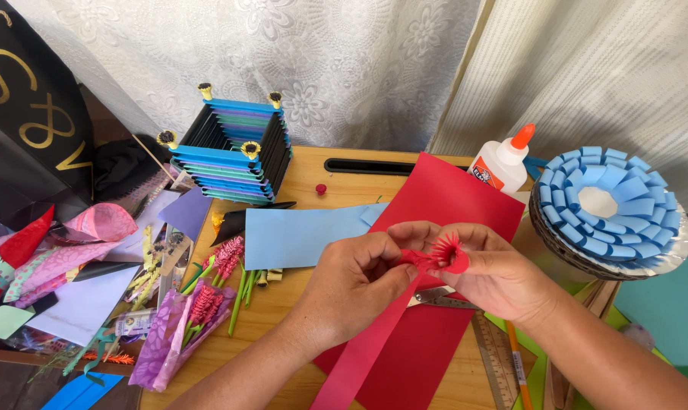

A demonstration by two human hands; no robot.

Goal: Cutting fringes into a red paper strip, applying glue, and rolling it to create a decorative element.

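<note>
Both my hands meet over a red paper sheet (435, 197) on a wooden table (313, 182). My left hand (351, 285) pinches a long red paper strip (359, 357) that trails down toward the near edge. My right hand (496, 273) holds the strip's rolled end, a small red fringed coil (444, 250) with cut fringes fanning outward. Fingertips of both hands touch at the coil.
A blue paper sheet (298, 235) lies left of the red one. Behind it stands a blue-and-black stacked box (230, 148). A white glue bottle (503, 163) with orange cap, a blue paper rosette on a basket (606, 205), a metal ruler (496, 357), and paper flowers in purple wrap (184, 319) surround the hands.
</note>
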